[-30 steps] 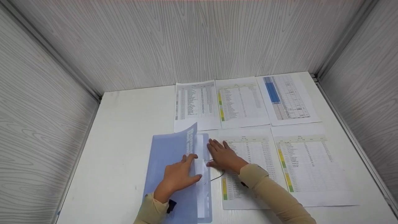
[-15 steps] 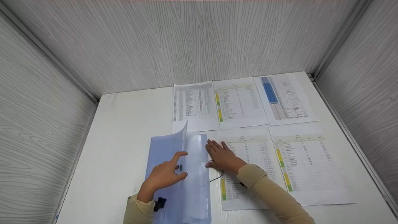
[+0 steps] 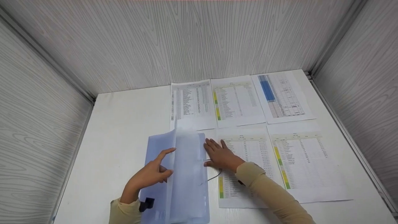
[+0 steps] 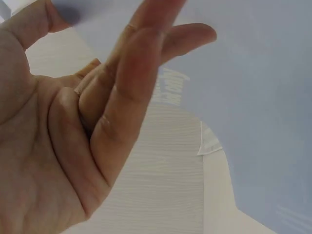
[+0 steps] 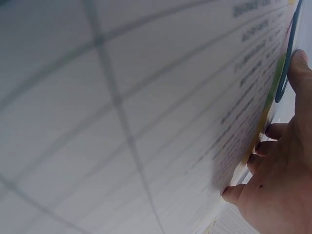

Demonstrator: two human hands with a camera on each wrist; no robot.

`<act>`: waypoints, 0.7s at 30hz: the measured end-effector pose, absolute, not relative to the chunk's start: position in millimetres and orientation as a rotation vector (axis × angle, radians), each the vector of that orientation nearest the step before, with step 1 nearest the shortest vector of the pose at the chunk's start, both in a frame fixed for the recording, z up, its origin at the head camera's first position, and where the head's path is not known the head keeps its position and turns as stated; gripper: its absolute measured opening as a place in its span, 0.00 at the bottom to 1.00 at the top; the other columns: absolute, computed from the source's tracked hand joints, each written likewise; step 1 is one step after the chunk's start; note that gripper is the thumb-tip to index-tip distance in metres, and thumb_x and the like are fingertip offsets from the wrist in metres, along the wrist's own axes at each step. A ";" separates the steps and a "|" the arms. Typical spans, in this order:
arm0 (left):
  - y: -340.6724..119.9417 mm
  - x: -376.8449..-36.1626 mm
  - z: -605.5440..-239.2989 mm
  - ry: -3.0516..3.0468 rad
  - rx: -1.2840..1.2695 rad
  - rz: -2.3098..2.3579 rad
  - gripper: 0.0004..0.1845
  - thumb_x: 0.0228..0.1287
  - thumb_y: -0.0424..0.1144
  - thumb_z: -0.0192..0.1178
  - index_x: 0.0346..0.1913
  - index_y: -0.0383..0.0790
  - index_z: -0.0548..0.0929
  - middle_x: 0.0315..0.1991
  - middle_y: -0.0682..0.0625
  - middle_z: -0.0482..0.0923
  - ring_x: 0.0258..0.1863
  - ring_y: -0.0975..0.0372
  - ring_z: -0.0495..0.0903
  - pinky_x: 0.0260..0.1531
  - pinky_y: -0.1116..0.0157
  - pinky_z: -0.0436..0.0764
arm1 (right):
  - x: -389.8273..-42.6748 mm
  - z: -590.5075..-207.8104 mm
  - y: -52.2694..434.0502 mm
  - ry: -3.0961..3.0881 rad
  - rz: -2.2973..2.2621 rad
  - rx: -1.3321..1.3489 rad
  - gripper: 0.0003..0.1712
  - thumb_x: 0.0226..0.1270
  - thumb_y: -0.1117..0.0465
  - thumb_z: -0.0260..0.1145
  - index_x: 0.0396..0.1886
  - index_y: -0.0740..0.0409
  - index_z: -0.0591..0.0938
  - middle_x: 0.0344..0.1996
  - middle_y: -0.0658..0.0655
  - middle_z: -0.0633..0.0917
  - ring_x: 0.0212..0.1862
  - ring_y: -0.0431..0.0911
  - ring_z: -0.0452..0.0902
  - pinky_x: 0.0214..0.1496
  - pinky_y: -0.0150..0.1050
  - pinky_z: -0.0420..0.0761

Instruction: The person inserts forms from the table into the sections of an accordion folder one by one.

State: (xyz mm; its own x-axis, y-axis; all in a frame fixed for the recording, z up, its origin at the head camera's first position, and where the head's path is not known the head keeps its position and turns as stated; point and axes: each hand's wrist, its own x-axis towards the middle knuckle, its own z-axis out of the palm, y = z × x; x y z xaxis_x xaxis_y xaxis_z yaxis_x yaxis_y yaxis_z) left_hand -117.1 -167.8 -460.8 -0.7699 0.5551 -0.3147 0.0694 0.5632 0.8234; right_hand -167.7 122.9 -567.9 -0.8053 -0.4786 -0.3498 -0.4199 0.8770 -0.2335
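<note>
A translucent blue plastic folder (image 3: 189, 177) lies on the table, its front cover raised and bent back toward the left. My left hand (image 3: 150, 174) holds the free edge of that cover; in the left wrist view the thumb tip shows bluish through the plastic, while other fingers stretch along the outer side. White lettering (image 4: 173, 87) is visible on the cover there. My right hand (image 3: 222, 155) rests with straight fingers at the folder's right edge, palm down. A thin dark cord (image 3: 214, 177) runs out from that edge; its loop (image 5: 287, 58) passes close to the right thumb.
Several printed sheets lie right of and behind the folder, such as a front sheet (image 3: 248, 189), a right sheet (image 3: 314, 183) and one with a blue block (image 3: 267, 90). The white table (image 3: 124, 115) is enclosed by wood-grain panels (image 3: 192, 40) at the back and sides.
My left hand has moved left, drawing the folder's cover edge with it and uncovering more of the inside. My right hand stays at the folder's right edge.
</note>
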 end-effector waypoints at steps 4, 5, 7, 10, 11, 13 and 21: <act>-179.9 -117.4 -463.2 2.162 0.466 1.246 0.41 0.67 0.38 0.57 0.77 0.53 0.48 0.16 0.53 0.70 0.20 0.64 0.75 0.32 0.64 0.80 | -169.2 -569.3 121.3 2.647 -0.216 -0.682 0.52 0.65 0.30 0.48 0.78 0.52 0.46 0.78 0.52 0.41 0.79 0.48 0.35 0.76 0.57 0.40; -183.1 -117.8 -463.8 2.145 0.472 1.271 0.41 0.67 0.37 0.57 0.77 0.52 0.47 0.16 0.54 0.69 0.19 0.66 0.73 0.32 0.65 0.80 | -169.5 -569.7 121.2 2.650 -0.218 -0.686 0.52 0.65 0.30 0.49 0.78 0.53 0.46 0.78 0.52 0.42 0.79 0.48 0.35 0.76 0.57 0.41; -189.1 -118.7 -464.4 2.102 0.491 1.331 0.42 0.67 0.36 0.58 0.77 0.50 0.46 0.15 0.55 0.67 0.18 0.68 0.71 0.30 0.66 0.79 | -169.8 -570.4 121.3 2.657 -0.218 -0.690 0.52 0.64 0.29 0.49 0.78 0.53 0.47 0.78 0.52 0.42 0.79 0.48 0.36 0.76 0.57 0.41; -197.2 -119.7 -464.0 2.057 0.532 1.398 0.43 0.66 0.35 0.58 0.77 0.45 0.45 0.14 0.56 0.65 0.16 0.70 0.67 0.27 0.69 0.76 | -169.7 -571.2 122.6 2.660 -0.220 -0.694 0.53 0.64 0.29 0.48 0.78 0.53 0.47 0.78 0.53 0.43 0.79 0.49 0.36 0.77 0.56 0.42; -199.7 -120.1 -463.8 2.042 0.545 1.418 0.43 0.66 0.34 0.59 0.77 0.44 0.45 0.14 0.57 0.64 0.16 0.70 0.66 0.26 0.70 0.74 | -169.8 -571.2 123.2 2.658 -0.218 -0.694 0.53 0.64 0.28 0.48 0.78 0.53 0.46 0.78 0.53 0.42 0.79 0.49 0.36 0.77 0.56 0.42; -204.1 -121.4 -464.1 2.010 0.568 1.457 0.44 0.65 0.33 0.59 0.77 0.41 0.44 0.13 0.58 0.63 0.15 0.69 0.64 0.24 0.71 0.73 | -170.0 -570.5 124.7 2.654 -0.242 -0.695 0.54 0.63 0.28 0.48 0.78 0.54 0.47 0.78 0.53 0.43 0.79 0.49 0.36 0.77 0.56 0.42; -222.5 -123.1 -467.2 1.962 0.650 1.588 0.43 0.64 0.27 0.57 0.76 0.34 0.43 0.14 0.60 0.64 0.15 0.72 0.63 0.22 0.68 0.71 | -170.0 -569.0 125.7 2.649 -0.252 -0.691 0.54 0.63 0.29 0.48 0.78 0.55 0.47 0.78 0.54 0.43 0.79 0.49 0.36 0.77 0.55 0.41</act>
State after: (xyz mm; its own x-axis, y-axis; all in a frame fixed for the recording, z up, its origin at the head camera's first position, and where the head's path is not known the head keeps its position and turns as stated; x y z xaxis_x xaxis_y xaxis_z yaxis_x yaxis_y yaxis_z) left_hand -123.1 -222.5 -467.2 -0.7442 0.6601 -0.1016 0.0383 0.1939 0.9803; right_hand -170.0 125.7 -569.0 -0.8023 -0.5012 -0.3242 -0.4311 0.8622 -0.2659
